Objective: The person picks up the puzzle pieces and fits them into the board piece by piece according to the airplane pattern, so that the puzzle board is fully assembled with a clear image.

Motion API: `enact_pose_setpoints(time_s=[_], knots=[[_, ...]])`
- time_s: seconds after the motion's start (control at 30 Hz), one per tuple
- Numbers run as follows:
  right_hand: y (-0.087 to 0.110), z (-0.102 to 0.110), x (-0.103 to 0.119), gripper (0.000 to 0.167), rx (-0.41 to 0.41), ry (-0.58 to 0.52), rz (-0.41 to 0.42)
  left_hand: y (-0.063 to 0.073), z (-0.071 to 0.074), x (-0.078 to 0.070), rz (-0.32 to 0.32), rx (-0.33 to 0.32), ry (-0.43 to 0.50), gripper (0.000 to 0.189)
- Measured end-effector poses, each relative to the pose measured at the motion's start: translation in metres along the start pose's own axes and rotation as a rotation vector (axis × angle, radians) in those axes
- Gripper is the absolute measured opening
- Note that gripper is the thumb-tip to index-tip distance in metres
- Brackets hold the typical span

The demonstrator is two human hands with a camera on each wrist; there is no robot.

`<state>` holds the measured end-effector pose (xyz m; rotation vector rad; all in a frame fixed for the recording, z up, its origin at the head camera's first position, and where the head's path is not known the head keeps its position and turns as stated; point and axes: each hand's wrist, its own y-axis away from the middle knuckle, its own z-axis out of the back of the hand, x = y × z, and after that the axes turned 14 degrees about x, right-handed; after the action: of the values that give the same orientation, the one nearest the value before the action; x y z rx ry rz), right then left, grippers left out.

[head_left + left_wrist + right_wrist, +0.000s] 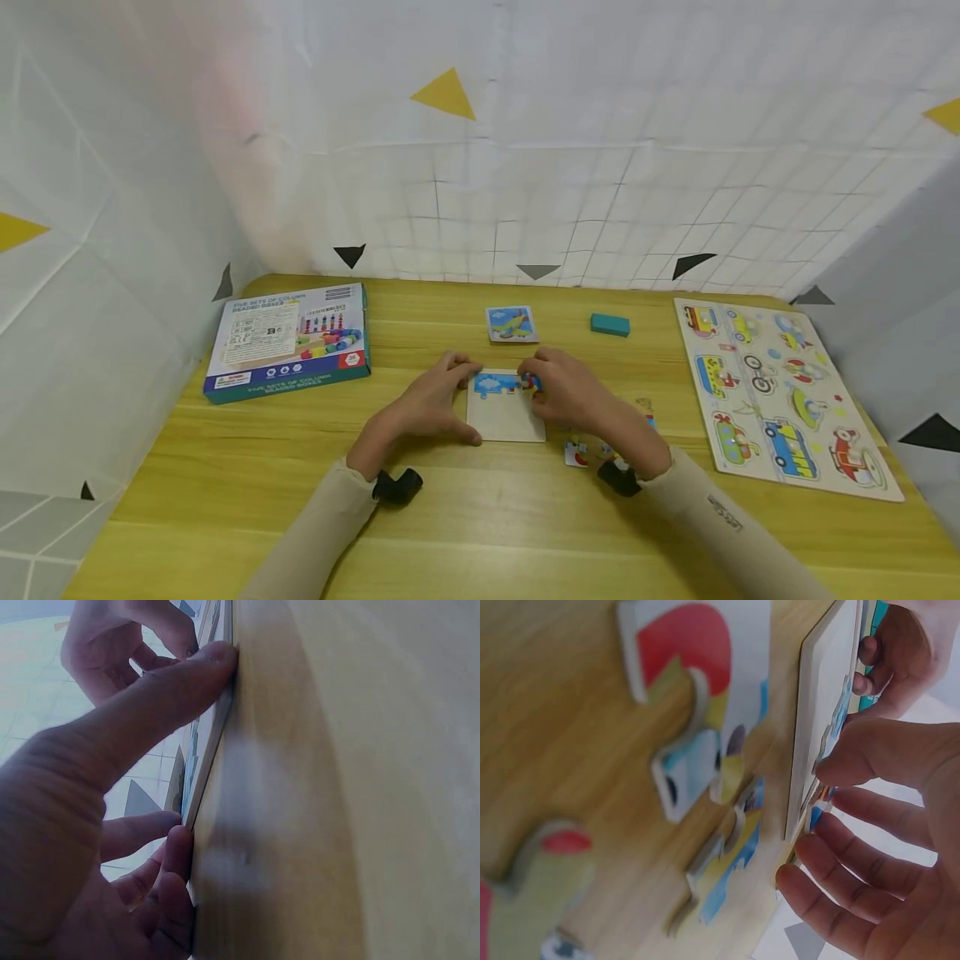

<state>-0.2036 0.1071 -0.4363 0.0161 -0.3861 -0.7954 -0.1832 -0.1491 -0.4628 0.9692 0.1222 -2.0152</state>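
Note:
A small pale wooden puzzle tray [506, 421] lies flat on the table, with joined blue sky-patterned pieces [491, 383] along its far edge. My left hand [431, 404] grips the tray's left side, thumb [214, 660] at the near corner and fingers at the far one. At the far right corner, my right hand [566, 387] pinches a blue and red jigsaw piece [819, 814] between thumb and fingers, partly hidden. Beneath the right forearm lie several loose jigsaw pieces [576, 454]; a red, white and yellow piece [742, 645] shows large in the right wrist view.
Behind the tray lies a square airplane picture [512, 323], with a teal block [610, 324] to its right. A beaded-toy box [288, 342] sits at the left. A large vehicle puzzle board [750, 433] occupies the right side. White patterned sheeting [525, 167] encloses the table.

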Motion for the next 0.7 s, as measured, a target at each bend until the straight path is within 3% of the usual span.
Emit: enact_pose_setpoints(time_s=[0.7], knots=[[-0.0105,-0.0028,0.0059,0.028,0.013,0.023,-0.006,-0.0013,-0.0019,0.0033,-0.007,-0.004,-0.016,0.105]])
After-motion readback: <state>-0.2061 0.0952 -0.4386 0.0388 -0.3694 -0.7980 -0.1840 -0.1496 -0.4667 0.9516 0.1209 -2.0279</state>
